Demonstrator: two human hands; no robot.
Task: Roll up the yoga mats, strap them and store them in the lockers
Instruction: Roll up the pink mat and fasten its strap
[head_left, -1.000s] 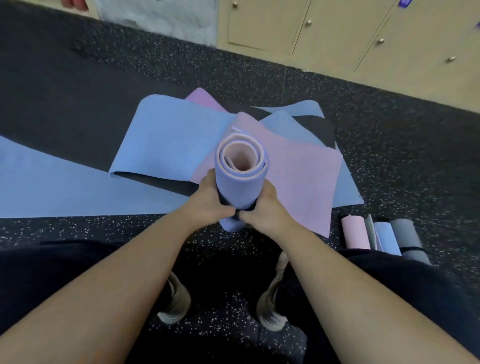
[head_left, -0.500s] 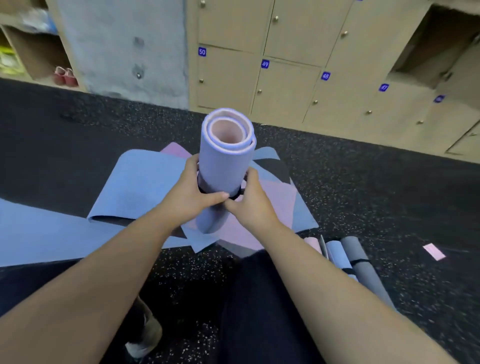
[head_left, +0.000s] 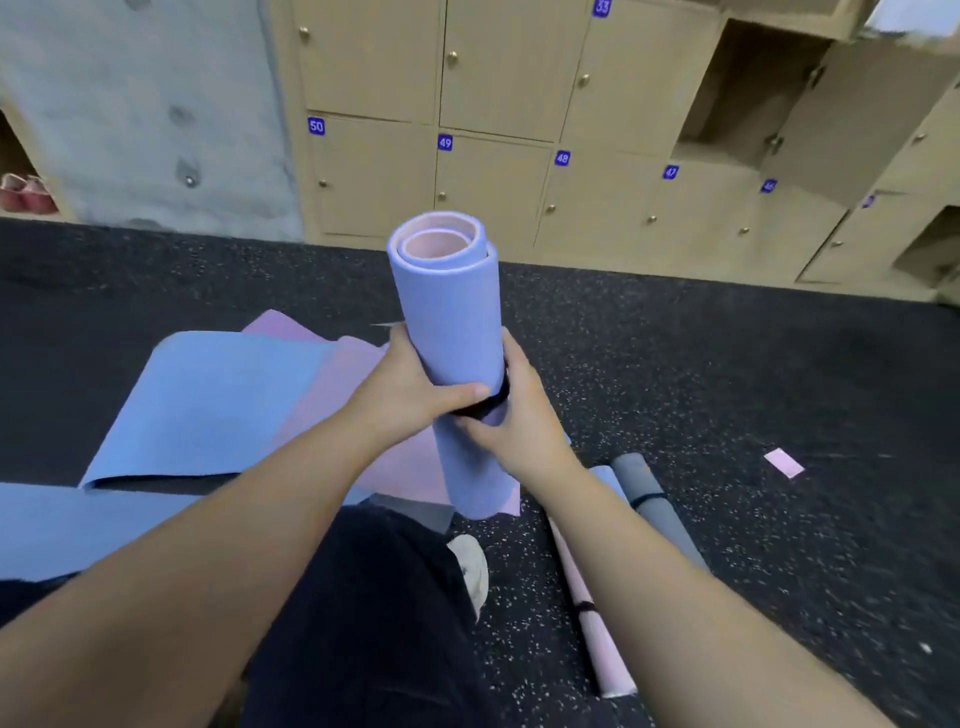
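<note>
Lockers (head_left: 493, 176) behind, both hands gripping rolled mat (head_left: 447, 312) upright

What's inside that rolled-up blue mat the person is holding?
The blue mat shows a pink lining, coiled in layers at its open top end. Deeper inside is hidden. Left hand and right hand grip its middle.

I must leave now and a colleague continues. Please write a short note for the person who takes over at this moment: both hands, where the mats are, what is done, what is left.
Left hand and right hand both grip the rolled blue mat, held upright, at its black strap.
Done: this mat is rolled, with the strap around it; a grey roll and a pink roll lie strapped on the floor to the right.
Left: unrolled mats lie on the floor; store the rolls. One locker stands open at upper right.
</note>
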